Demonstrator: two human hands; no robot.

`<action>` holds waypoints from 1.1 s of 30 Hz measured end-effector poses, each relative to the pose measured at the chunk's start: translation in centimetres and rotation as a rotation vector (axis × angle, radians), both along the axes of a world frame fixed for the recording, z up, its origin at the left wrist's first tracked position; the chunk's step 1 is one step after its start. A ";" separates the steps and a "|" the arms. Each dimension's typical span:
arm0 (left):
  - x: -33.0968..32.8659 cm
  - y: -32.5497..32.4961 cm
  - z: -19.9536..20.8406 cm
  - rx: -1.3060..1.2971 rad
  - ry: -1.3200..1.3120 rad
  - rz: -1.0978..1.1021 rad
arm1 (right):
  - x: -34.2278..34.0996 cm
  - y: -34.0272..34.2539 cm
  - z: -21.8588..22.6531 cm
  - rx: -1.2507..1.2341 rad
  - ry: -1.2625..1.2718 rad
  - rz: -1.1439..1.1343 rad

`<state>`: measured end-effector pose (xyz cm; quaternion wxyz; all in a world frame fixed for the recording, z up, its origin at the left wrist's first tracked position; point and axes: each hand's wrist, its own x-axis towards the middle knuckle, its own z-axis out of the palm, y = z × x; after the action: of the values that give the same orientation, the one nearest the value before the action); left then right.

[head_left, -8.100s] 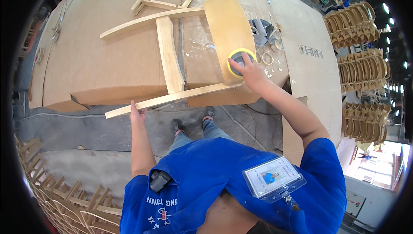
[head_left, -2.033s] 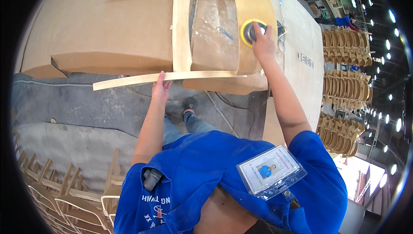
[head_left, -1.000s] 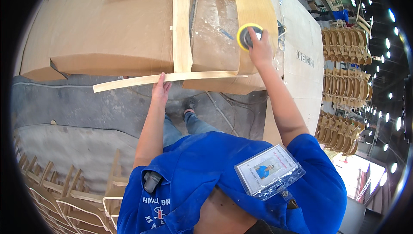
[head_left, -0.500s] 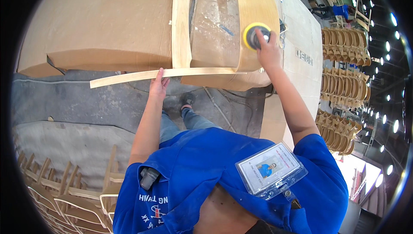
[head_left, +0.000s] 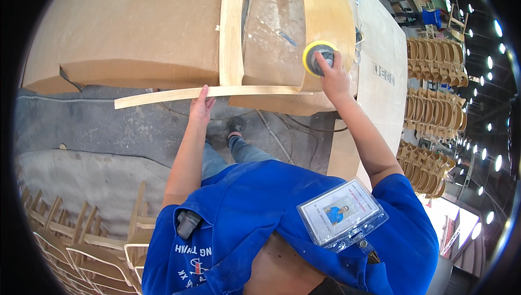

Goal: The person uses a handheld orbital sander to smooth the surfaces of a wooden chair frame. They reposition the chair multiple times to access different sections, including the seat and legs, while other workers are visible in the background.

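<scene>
A pale wooden chair frame (head_left: 232, 34) lies on a cardboard-covered table, its curved backrest panel (head_left: 328, 10) at the right end. My right hand (head_left: 335, 76) is closed over a round sander (head_left: 320, 58) with a yellow-rimmed pad, which rests on the near part of the panel. Its grip is partly hidden under my fingers. My left hand (head_left: 201, 105) grips the near chair leg (head_left: 163, 97) around its middle, with fingers over the edge of the wood.
Brown cardboard (head_left: 135, 29) covers the table. A hose (head_left: 320, 129) hangs below its near edge. Several wooden chairs (head_left: 97, 251) stand at the lower left. Stacked curved chair parts (head_left: 434, 59) fill the right side, and other people (head_left: 431, 18) work at the far right.
My right hand has slid the sander toward me along the backrest panel, close to its near edge. The left hand keeps its hold on the leg.
</scene>
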<state>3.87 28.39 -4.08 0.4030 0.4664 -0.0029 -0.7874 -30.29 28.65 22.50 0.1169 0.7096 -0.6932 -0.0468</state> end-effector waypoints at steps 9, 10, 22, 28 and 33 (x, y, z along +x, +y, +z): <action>0.0 0.0 0.5 0.018 -0.038 -0.011 | -1.4 -11.9 2.2 -0.005 -0.046 -0.232; 0.0 -0.1 0.4 0.016 -0.034 -0.015 | -1.2 -12.9 2.6 -0.003 -0.062 -0.246; -0.2 0.0 -0.7 0.015 -0.009 -0.018 | -0.2 0.0 -0.4 -0.057 -0.104 -0.170; -0.1 0.0 -0.4 0.030 -0.017 -0.016 | 0.9 3.0 -1.2 -0.011 -0.050 -0.117; 0.3 0.2 0.0 0.048 -0.037 -0.030 | -0.3 -4.5 0.6 -0.022 -0.101 -0.247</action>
<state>4.14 28.62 -4.09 0.3799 0.4904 0.0015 -0.7843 -30.61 24.13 23.06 0.0829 0.6192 -0.7807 -0.0173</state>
